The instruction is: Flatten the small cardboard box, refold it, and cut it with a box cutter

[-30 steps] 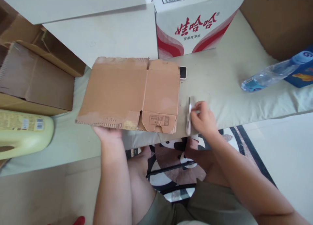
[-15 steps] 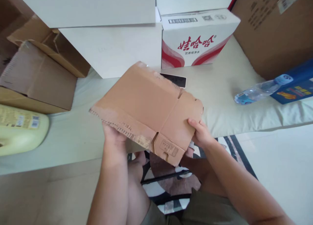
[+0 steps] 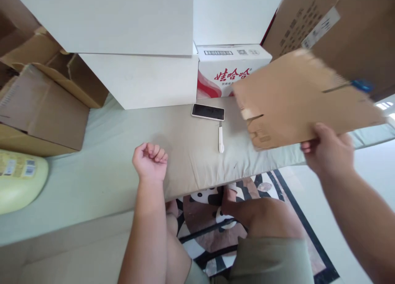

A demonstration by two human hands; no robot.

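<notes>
Since half a second earlier, the cardboard sheet (image 3: 296, 99) swung to 2 o'clock, pinched only by the right hand (image 3: 328, 150); the left hand (image 3: 150, 160) rested fisted, empty, on the desk (image 3: 185, 140). One-handed, it could slip.

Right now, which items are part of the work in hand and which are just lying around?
In hand:
- cardboard sheet, held up by the right hand
- left hand, fisted on the pad, holding nothing
- knife, on the pad

Lying about:
- phone
- red-and-white box
- white boxes
- yellow jug
</notes>
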